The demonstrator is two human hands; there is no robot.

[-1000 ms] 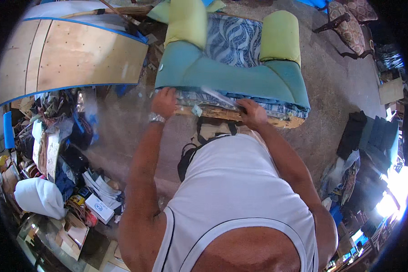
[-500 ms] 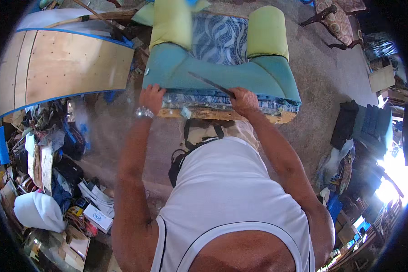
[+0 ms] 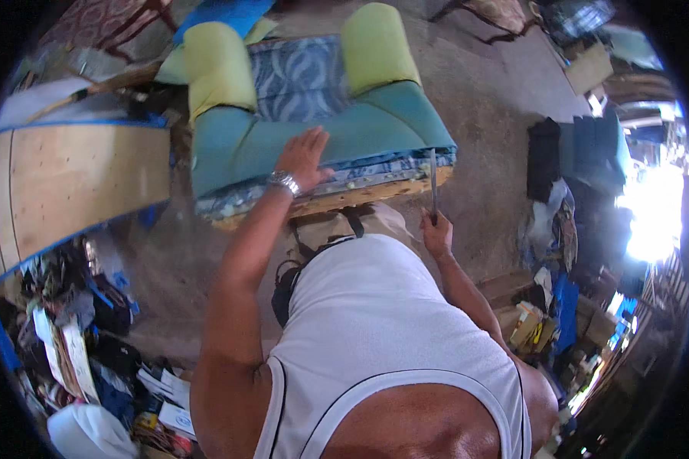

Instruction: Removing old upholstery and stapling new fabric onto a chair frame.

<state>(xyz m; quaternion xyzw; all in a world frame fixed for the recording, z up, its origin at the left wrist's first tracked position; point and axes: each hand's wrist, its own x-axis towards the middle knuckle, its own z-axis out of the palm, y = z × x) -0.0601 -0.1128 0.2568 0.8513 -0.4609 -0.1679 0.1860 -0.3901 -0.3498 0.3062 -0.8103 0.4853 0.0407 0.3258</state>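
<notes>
A padded seat frame stands in front of me, with a teal foam sheet (image 3: 283, 138) along its near side. Yellow-green foam rolls (image 3: 220, 69) cover its two arms, and blue patterned fabric (image 3: 298, 76) lies between them. My left hand (image 3: 305, 159) rests on the foam near the middle of the near edge, fingers stretched out. In my right hand (image 3: 438, 236) is a long-bladed knife (image 3: 434, 183), pointing away from me. Its tip reaches the foam's edge at the right corner. Below the foam, patterned fabric and a bare wooden rail (image 3: 329, 202) show.
A plywood panel with blue edging (image 3: 92, 187) is on the left. Mixed scraps and a white roll (image 3: 88, 432) lie lower left. Teal cushions (image 3: 593, 153) and a dark cloth (image 3: 543, 157) stand at the right. A wooden chair (image 3: 497, 19) is at the far right.
My right hand has brought the knife from above the foam's middle to its right corner, turning the blade straight away from me. My left hand has moved from the left end toward the middle.
</notes>
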